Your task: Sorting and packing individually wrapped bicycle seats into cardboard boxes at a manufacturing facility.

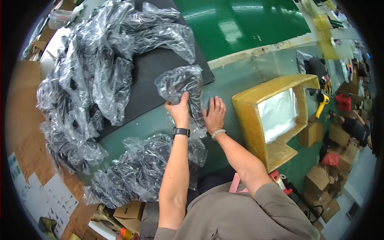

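A clear plastic bag [178,82] with something dark inside lies in front of me, partly over the corner of a black mat [154,76]. My left hand [179,111] is closed on its near part, thumb up and fingers curled at the left side. What the bag holds cannot be made out. Just to the right, my right hand [215,116] rests with fingers stretched out on the green tabletop [236,74], its thumb close to the bag's edge. More bagged dark items [138,168] are heaped nearer to me, under and beside my left forearm.
A large pile of similar clear bags [94,76] covers the mat at the left. To my right stands a yellow open-sided box [250,104] with a bright pale panel. Beyond it are a yellow heat gun [322,105], cardboard boxes [318,180] and another person [356,130].
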A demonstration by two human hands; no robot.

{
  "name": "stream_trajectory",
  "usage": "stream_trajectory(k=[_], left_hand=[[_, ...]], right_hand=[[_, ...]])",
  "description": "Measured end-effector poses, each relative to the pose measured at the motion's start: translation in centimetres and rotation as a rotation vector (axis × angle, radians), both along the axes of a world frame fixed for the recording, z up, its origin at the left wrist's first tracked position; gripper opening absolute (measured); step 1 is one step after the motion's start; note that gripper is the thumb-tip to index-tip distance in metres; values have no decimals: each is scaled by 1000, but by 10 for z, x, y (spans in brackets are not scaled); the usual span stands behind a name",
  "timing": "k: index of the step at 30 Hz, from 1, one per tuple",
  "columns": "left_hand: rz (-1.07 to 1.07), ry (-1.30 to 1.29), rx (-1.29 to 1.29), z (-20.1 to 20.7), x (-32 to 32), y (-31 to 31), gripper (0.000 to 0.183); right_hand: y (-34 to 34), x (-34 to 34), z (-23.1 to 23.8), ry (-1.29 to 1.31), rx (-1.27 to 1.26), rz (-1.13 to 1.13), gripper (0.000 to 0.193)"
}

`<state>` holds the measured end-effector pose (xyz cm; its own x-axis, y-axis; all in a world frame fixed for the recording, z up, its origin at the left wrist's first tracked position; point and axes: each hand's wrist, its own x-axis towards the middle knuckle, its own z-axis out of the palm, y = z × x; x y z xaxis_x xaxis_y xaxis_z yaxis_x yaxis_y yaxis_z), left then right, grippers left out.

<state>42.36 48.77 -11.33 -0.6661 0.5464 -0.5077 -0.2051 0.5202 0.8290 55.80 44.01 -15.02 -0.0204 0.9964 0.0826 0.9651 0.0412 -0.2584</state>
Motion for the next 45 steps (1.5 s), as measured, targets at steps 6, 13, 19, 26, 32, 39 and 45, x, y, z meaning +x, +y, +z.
stream_trajectory(k=[6, 13, 19, 26, 32, 39, 45], left_hand=[[-47, -265, 286, -3, -13, 3, 57], [-41, -170, 354, 2, 8, 3, 37], [71, -286, 434, 34, -31, -37, 63], [138, -129, 530, 174, -176, -145, 55], [879, -122, 518, 133, -345, -266, 39], [864, -289, 513, 104, -337, -297, 36], [282, -309, 502, 138, -239, -230, 48]], right_hand=[[-3, -8, -25, -285, 50, 59, 74], [16, 46, -71, -200, 148, 97, 37], [-2, 8, -40, -55, 316, 227, 51], [-6, 3, -16, -175, 234, 75, 45], [-6, -5, -22, -155, 228, 105, 46], [6, 8, -24, -249, 258, 127, 46], [-13, -135, 134, 682, -319, 174, 38]])
